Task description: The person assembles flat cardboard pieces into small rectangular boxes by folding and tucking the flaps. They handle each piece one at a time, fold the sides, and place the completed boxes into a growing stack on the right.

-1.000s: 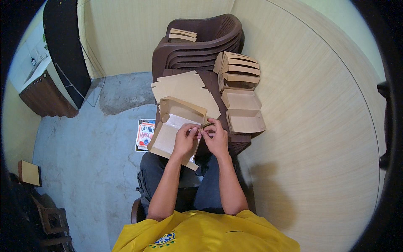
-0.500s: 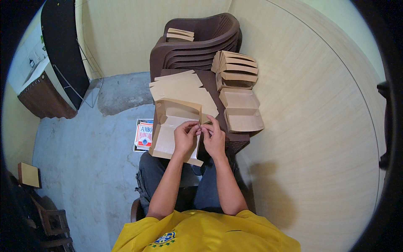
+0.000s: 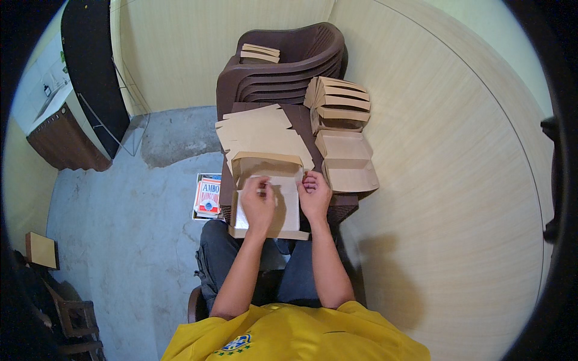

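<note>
Table [image 3: 301, 114], left hand [image 3: 257, 203] half-curled over box [image 3: 287, 212], right hand [image 3: 315, 194] perhaps gripping it

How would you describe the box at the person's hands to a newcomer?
Find the stacked brown chairs at top centre, then come down to the flat card sheets. Just below them is the open box. Unlike the boxes to its right, it has the left hand over it and the right hand at its right edge.
</note>
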`<state>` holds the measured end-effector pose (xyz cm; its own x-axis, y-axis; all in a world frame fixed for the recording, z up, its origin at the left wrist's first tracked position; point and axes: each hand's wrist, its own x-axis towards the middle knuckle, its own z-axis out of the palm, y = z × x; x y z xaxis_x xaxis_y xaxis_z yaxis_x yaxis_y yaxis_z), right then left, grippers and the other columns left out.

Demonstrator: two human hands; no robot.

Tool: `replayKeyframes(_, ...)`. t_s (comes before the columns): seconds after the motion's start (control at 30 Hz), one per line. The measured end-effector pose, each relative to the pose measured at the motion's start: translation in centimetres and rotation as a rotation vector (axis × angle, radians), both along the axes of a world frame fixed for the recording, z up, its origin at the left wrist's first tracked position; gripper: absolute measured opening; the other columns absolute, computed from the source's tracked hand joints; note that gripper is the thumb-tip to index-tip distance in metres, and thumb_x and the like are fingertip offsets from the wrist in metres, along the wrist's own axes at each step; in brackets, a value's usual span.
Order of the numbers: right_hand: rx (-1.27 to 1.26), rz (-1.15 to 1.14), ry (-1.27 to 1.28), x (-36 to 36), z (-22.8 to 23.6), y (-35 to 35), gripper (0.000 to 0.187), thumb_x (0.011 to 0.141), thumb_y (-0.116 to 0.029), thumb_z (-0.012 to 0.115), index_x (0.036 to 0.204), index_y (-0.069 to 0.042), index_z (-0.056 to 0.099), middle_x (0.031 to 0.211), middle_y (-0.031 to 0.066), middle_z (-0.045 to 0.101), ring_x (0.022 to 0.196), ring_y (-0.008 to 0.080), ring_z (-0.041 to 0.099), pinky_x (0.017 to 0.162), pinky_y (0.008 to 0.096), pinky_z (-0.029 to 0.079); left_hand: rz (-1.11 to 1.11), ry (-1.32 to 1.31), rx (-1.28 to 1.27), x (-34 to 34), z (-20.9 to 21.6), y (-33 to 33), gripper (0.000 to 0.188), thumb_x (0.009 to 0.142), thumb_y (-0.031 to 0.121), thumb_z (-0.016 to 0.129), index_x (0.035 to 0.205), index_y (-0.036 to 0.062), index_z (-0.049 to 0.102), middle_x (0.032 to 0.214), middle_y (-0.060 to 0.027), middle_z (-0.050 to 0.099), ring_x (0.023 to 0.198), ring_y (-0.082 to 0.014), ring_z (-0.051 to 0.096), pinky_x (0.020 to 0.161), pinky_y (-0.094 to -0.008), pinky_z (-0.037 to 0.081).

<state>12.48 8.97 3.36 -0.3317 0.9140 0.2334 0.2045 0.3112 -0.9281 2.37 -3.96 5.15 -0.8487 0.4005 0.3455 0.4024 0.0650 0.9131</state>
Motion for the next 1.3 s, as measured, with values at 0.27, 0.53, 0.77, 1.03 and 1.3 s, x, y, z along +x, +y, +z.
replayKeyframes(0.27,0.112,0.097,-0.054,-0.5,1.4,1.2,0.027,0.089,-0.002,0.083,0.111,0.003,0.069,0.105,0.0144,0.076,0.090,0.0202,0.075,0.079,0.0332,0.064,0.203,0.055,-0.123,-4.9,-2.3,-4.0,0.026,0.090,0.003,0.079,0.115,-0.0014,0.075,0.101,-0.0152,0.073,0.088,-0.0305,0.074,0.082,-0.0417,0.060)
replayKeyframes(0.53,0.667,0.052,-0.175,-2.2,2.7,-3.4,0.024,0.092,-0.006,0.081,0.113,0.001,0.072,0.120,0.0149,0.073,0.102,0.0228,0.075,0.086,0.0344,0.063,0.142,-0.013,-0.019,-4.1,-3.3,-2.7,0.023,0.092,0.001,0.076,0.115,-0.0020,0.077,0.095,-0.0144,0.076,0.088,-0.0245,0.077,0.079,-0.0364,0.062)
replayKeyframes(0.77,-0.070,0.598,0.114,-4.7,0.7,-4.9,0.028,0.094,-0.010,0.079,0.118,0.003,0.074,0.115,0.0146,0.073,0.106,0.0239,0.075,0.089,0.0347,0.064,0.100,-0.019,-0.001,-1.8,-1.5,-2.3,0.013,0.092,0.004,0.080,0.104,-0.0027,0.079,0.094,-0.0141,0.075,0.081,-0.0242,0.077,0.074,-0.0344,0.062)
replayKeyframes(1.03,-0.289,0.556,0.101,-4.1,-2.2,-2.8,0.034,0.094,-0.004,0.079,0.125,0.002,0.065,0.109,0.0090,0.072,0.097,0.0173,0.071,0.083,0.0327,0.061,-0.214,-0.273,0.261,-1.5,-2.7,-2.4,0.019,0.095,0.007,0.078,0.112,-0.0019,0.076,0.099,-0.0104,0.076,0.084,-0.0183,0.075,0.074,-0.0327,0.061)
replayKeyframes(1.3,-0.217,0.619,0.138,-2.9,-2.3,-3.1,0.039,0.096,0.006,0.074,0.135,0.006,0.070,0.109,0.0102,0.072,0.098,0.0170,0.072,0.088,0.0308,0.062,-0.173,-0.300,0.076,-2.6,-3.4,-1.9,0.019,0.103,0.016,0.075,0.110,-0.0021,0.077,0.099,-0.0111,0.077,0.083,-0.0162,0.074,0.071,-0.0310,0.059)
